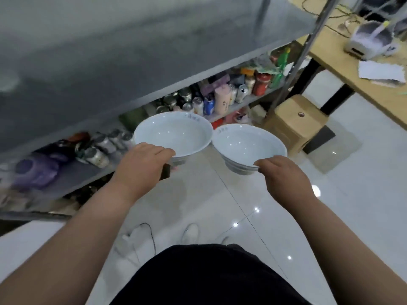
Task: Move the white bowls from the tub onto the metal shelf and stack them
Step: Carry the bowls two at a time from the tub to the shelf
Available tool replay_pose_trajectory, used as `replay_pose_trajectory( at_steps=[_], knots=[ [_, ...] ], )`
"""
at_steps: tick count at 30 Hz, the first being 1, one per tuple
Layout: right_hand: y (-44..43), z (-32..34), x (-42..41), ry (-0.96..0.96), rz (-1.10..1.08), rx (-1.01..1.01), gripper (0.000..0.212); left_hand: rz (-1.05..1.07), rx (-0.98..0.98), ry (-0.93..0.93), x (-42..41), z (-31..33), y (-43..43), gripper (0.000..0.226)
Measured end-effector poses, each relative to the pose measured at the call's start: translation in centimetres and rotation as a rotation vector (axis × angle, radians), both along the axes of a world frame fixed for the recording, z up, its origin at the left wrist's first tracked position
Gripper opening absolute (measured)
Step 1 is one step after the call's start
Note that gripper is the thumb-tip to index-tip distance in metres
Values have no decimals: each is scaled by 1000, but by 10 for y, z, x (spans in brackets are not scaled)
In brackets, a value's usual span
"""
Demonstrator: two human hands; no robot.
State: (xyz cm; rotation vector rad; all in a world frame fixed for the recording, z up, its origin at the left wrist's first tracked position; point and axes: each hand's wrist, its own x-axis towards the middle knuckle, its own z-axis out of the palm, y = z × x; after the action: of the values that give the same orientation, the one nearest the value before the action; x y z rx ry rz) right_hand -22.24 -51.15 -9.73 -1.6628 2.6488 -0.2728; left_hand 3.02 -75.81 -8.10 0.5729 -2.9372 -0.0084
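I hold two white bowls side by side above the tiled floor, their rims almost touching. My left hand [144,165] grips the near rim of the left white bowl [176,130]. My right hand [284,176] grips the near rim of the right white bowl [246,142]; a second rim line shows under it, so it may be a nested pair. The metal shelf [132,51] spreads wide and grey at upper left, its top surface bare and blurred. The tub is out of view.
A lower shelf tier [198,100] is crowded with cans, jars and bottles. A shelf post [295,62] rises at right. Beyond it stand a brown stool [295,119] and a wooden table [352,62] with a white device and paper. My feet and a cable are on the floor.
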Motion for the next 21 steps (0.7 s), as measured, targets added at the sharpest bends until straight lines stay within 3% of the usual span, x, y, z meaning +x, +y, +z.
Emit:
replay_pose_trajectory(
  at_steps=[12, 21],
  knots=[
    [-159, 17, 59, 21, 675, -97, 35, 670, -126, -24, 151, 31, 39, 40],
    [-261, 34, 145, 71, 805, -190, 37, 830, -206, 0, 237, 47, -12, 37]
  ],
)
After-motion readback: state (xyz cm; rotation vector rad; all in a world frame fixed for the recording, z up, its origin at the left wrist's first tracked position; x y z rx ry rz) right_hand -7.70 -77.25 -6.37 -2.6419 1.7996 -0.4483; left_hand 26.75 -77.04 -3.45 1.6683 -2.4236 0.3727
